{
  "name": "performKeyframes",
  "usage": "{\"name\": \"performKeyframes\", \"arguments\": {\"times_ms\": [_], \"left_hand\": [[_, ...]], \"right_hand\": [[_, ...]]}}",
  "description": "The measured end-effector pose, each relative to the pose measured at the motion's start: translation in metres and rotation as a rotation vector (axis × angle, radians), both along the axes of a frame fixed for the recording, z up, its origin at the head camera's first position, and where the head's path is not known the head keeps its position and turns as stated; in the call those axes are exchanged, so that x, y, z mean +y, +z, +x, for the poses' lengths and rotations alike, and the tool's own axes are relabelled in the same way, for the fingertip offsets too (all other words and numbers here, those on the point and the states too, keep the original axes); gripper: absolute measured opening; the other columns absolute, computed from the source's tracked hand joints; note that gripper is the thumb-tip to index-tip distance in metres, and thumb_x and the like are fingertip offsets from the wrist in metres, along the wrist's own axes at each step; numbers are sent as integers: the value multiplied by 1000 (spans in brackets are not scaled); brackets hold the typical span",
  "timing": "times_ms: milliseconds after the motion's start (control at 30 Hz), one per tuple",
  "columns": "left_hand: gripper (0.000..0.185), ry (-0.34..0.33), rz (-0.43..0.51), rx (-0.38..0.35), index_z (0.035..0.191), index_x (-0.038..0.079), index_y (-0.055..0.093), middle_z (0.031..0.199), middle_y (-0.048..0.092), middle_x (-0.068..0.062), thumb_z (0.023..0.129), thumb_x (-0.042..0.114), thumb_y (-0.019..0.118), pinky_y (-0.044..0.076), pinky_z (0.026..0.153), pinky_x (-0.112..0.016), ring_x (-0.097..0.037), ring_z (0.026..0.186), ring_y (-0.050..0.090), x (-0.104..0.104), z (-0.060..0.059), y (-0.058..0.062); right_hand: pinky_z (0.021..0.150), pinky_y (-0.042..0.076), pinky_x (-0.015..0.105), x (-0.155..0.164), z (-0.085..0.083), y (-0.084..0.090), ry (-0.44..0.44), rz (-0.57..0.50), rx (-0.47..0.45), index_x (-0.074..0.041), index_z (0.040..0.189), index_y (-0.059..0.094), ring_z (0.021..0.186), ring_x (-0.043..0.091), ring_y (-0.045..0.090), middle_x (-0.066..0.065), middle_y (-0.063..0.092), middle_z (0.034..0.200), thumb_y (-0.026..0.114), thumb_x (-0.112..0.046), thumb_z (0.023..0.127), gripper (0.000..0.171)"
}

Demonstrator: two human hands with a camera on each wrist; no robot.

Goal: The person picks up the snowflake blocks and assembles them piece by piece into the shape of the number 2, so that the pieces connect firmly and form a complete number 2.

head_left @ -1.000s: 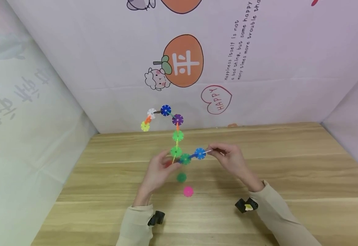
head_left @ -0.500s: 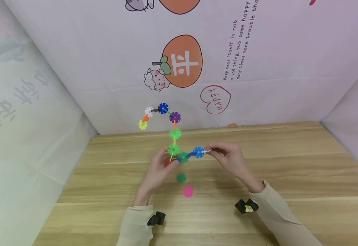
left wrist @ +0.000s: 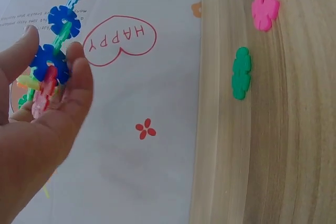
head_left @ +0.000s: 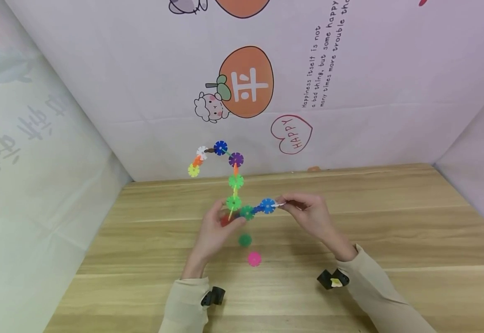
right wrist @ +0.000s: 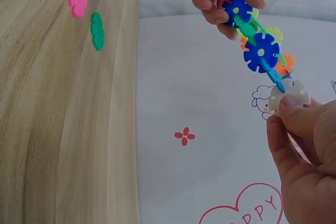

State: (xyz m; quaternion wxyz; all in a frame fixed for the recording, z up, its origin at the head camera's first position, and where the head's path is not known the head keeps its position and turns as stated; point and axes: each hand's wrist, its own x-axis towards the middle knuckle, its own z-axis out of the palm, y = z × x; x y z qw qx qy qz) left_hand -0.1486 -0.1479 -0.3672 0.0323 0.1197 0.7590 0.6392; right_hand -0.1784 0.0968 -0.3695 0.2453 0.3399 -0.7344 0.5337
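Note:
A chain of colourful notched plastic discs point(head_left: 235, 181) is held up above the table, curving over like a hook at its far end. My left hand point(head_left: 213, 233) grips it at the lower bend, thumb and fingers around a red disc point(left wrist: 44, 95) and a blue disc point(left wrist: 52, 59). Thumb and fingers of my right hand point(head_left: 310, 217) pinch a white disc point(right wrist: 295, 88) at the chain's right end. That white disc joins a light blue disc point(head_left: 268, 206). Beneath the chain, a loose green disc point(head_left: 245, 240) and a pink disc point(head_left: 254, 259) lie on the table.
The wooden table point(head_left: 391, 222) ends at a white printed backdrop point(head_left: 362, 120), close behind the chain. Another white sheet point(head_left: 38, 185) hangs along the left side. Black wrist cameras sit on both sleeves.
The chain's upper part has shifted slightly left, and the white disc has tilted a little in my right fingers. Both hands keep their holds; the loose discs have not moved.

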Motion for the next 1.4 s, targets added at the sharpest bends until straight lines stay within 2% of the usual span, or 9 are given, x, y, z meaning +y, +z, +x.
{"name": "performKeyframes", "arguments": {"times_ms": [233, 433, 667, 900, 1067, 1267, 1400], "left_hand": [[35, -2, 13, -24, 122, 15, 55, 113, 67, -5, 89, 17, 69, 47, 96, -47, -21, 106, 64, 0, 0, 0], [31, -40, 83, 1, 120, 9, 53, 114, 67, -8, 91, 13, 66, 49, 94, -42, -22, 107, 64, 0, -1, 0], [30, -60, 136, 11, 118, 6, 52, 114, 67, -16, 91, 6, 64, 54, 87, -39, -26, 100, 66, 0, -1, 0], [29, -58, 145, 13, 118, 4, 52, 111, 67, -18, 92, 4, 63, 55, 85, -40, -32, 96, 66, 0, -1, 0], [30, -65, 159, 12, 119, 4, 51, 111, 67, -19, 92, 4, 63, 55, 85, -39, -37, 98, 65, -1, -1, 0], [30, -67, 169, 12, 120, 5, 52, 112, 66, -19, 92, 3, 63, 55, 85, -38, -31, 98, 66, -1, 0, 3], [31, -67, 162, 21, 120, 6, 51, 113, 66, -19, 92, 5, 63, 55, 85, -38, -27, 98, 67, -2, 1, 3]], "right_hand": [[67, 56, 21, 0, 1, -1, 31, -33, -28, 6, 86, 71, 81, 7, 68, 18, 71, 85, 68, 24, 73, 22], [65, 57, 23, 0, 1, -1, 65, -42, -55, 5, 86, 71, 78, 14, 69, 17, 71, 85, 67, 23, 74, 22], [65, 57, 22, 0, 2, -1, 54, -25, -80, 2, 85, 70, 80, 11, 69, 19, 71, 88, 69, 20, 75, 20], [64, 56, 21, 1, 1, -2, 49, -26, -74, 5, 87, 70, 74, 21, 69, 23, 68, 91, 72, 14, 76, 14], [66, 57, 23, 1, 2, 0, 44, -19, -106, 5, 89, 69, 77, 23, 69, 20, 69, 90, 71, 19, 74, 21], [66, 57, 23, 1, 3, 0, 38, -6, -116, 4, 91, 69, 76, 22, 69, 16, 70, 88, 70, 19, 75, 22], [65, 56, 21, -1, 4, 1, 25, -3, -93, 2, 89, 70, 76, 16, 68, 14, 71, 86, 69, 19, 75, 22]]}}
